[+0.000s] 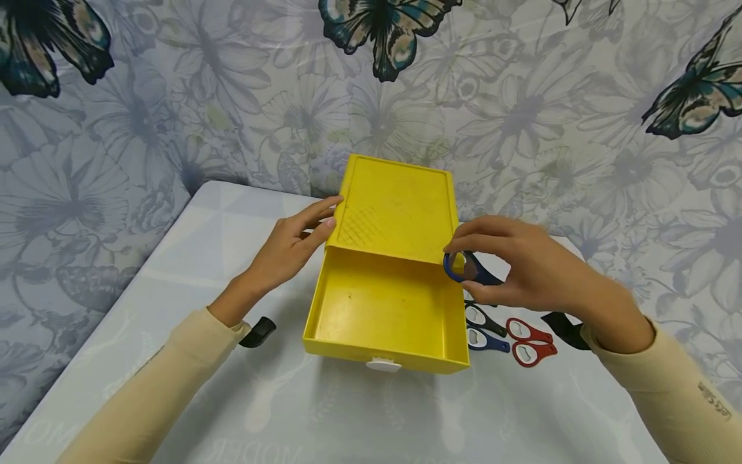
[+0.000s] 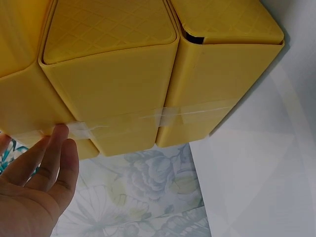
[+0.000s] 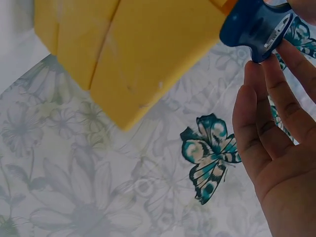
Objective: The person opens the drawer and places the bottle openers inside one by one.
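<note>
A yellow drawer unit (image 1: 400, 206) stands on the table with its top drawer (image 1: 377, 303) pulled out. No objects show inside that drawer. My left hand (image 1: 284, 248) rests against the unit's left side, fingers extended; the left wrist view shows the fingertips (image 2: 60, 131) by clear tape on the stacked yellow sections (image 2: 113, 98). Between thumb and fingers, my right hand (image 1: 527, 264) pinches a dark blue bottle opener (image 1: 484, 274) beside the drawer's right edge. The right wrist view shows the bottle opener (image 3: 252, 29) near the fingertips.
On the table right of the drawer lie several bottle openers: a black one (image 1: 489, 321), a blue one (image 1: 493, 343) and two red ones (image 1: 539, 351). A white drawer knob (image 1: 383, 365) juts out in front. A patterned wall (image 1: 261, 116) is behind the table.
</note>
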